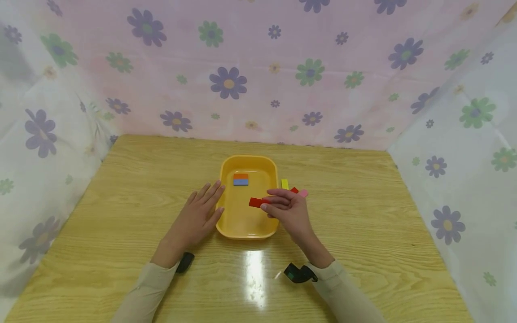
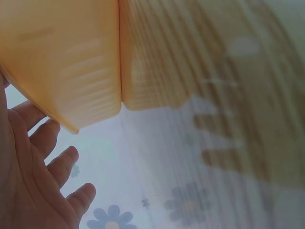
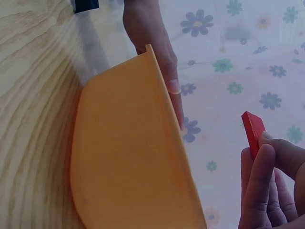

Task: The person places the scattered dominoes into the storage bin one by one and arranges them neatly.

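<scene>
A yellow-orange plastic tub stands on the wooden table. Inside it, near the far left, an orange block and a blue block lie side by side. My right hand pinches a red rectangular block between thumb and fingers, above the tub's right side. In the right wrist view the red block sticks up past the fingertips. My left hand rests against the tub's left rim with its fingers extended; the left wrist view shows those fingers beside the tub's wall.
Right of the tub, partly behind my right hand, lie a yellow block, another red block and a pink block. Flower-patterned cloth encloses the wooden table at the back and sides.
</scene>
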Tool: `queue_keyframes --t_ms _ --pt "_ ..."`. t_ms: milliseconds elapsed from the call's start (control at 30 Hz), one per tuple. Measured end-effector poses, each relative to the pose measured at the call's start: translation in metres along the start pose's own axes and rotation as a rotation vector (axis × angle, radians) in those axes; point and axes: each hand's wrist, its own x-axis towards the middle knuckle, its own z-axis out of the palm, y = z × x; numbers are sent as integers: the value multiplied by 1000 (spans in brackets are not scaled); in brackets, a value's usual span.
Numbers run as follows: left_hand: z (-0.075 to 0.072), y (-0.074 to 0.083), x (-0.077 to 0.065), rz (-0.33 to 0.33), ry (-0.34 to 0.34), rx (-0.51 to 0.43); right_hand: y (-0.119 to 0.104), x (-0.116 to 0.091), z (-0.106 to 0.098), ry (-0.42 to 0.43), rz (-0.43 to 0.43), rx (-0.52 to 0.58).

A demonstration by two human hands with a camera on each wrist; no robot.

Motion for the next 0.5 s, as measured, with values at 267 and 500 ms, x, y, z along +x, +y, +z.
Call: queue_keyframes --t_ms 267,500 --pt "-1 0 1 -11 -20 -1 -11 9 14 -24 5 11" --pt "-1 0 0 -19 -26 -5 -23 22 23 -25 -11 8"
